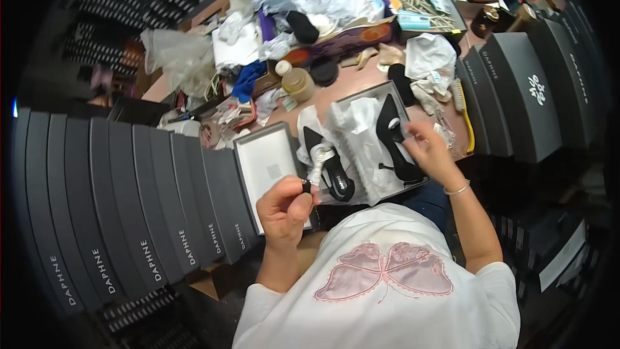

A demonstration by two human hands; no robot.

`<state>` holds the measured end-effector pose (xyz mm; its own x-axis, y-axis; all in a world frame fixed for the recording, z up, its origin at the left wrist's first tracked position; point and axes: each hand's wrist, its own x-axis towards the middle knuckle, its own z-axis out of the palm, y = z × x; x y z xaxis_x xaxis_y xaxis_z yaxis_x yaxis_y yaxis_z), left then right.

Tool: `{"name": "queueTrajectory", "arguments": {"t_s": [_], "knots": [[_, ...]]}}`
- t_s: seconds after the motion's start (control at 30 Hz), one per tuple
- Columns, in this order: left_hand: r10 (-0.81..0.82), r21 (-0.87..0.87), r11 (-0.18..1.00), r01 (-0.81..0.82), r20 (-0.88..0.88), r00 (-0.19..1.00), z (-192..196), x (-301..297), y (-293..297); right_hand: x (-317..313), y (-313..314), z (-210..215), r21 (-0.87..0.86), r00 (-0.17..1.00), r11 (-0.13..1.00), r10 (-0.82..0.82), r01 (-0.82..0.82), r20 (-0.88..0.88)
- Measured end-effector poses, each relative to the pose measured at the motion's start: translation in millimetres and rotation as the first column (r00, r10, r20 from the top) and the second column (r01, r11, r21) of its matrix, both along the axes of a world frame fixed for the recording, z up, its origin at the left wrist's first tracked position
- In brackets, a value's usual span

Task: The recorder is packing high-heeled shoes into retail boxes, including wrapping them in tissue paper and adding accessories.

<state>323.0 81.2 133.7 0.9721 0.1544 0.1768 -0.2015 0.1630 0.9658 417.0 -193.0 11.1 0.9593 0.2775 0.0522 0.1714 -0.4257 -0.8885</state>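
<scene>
pink tabletop [356, 79] | dark, white-marked stacks [155, 0] behind, possibly boxes | bluish light [15, 107] far left

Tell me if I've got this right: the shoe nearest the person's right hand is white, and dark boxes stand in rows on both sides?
Not quite: the shoe nearest the right hand is black, as the head view shows. Dark boxes do stand in rows on both sides, left and right.

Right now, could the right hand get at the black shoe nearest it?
Probably yes: the right hand is close beside that black shoe, which lies largely uncovered in the open box.
</scene>
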Motion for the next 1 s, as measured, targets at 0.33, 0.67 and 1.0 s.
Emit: {"name": "queueTrajectory", "arguments": {"t_s": [0.33, 0.67, 1.0], "knots": [[0.172, 0.399, 0.916, 0.036, -0.474, 0.864, -86.0, -75.7, 0.4, -37.6, 107.5, -58.6, 0.027, 0.657, 0.665, 0.743, -0.747, -0.124], [0.153, 0.417, 0.909, 0.021, -0.378, 0.913, -120.2, -48.0, 12.1, -10.4, 110.0, -15.1, 0.198, 0.557, 0.672, 0.716, -0.714, -0.42], [0.118, 0.458, 0.884, 0.095, -0.413, 0.903, -127.2, -39.8, 17.4, -9.2, 114.8, -18.0, 0.216, 0.548, 0.667, 0.722, -0.713, -0.422]]}}
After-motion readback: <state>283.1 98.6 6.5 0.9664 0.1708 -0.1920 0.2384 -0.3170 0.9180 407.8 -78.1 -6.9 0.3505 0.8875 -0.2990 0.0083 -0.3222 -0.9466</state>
